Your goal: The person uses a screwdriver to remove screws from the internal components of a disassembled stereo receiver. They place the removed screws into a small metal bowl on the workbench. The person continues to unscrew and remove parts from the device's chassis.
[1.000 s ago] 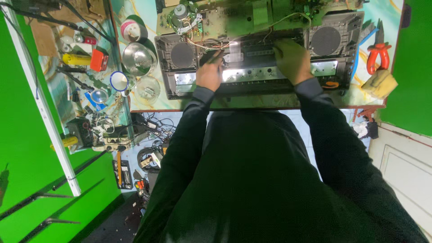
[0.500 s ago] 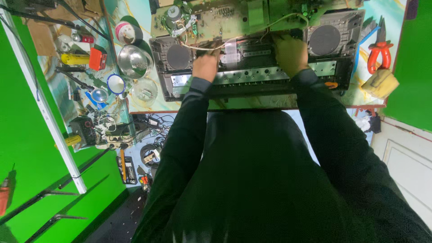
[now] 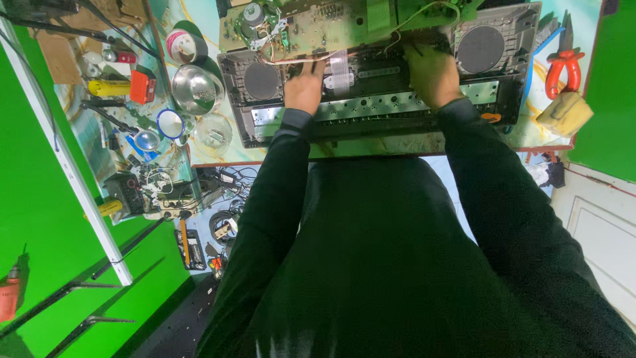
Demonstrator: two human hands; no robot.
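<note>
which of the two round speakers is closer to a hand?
The right-side speaker: the right hand sits just beside it. The other speaker lies farther from the left hand.

Both arms in dark sleeves stretched forward; left hand and right hand knuckles up, fingers curled.

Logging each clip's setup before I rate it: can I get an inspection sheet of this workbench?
Surface: light painted bench, crowded.
Job's things: opened stereo with two round speakers; green circuit board behind it.
Clutter: steel bowl, tape roll, red pliers, yellow sponge, magnifier.
Hands: left hand and right hand both rest inside the stereo; grip unclear.
Cables: thin wires off the board; a tangle below the bench.
Surroundings: green walls, white door.
</note>
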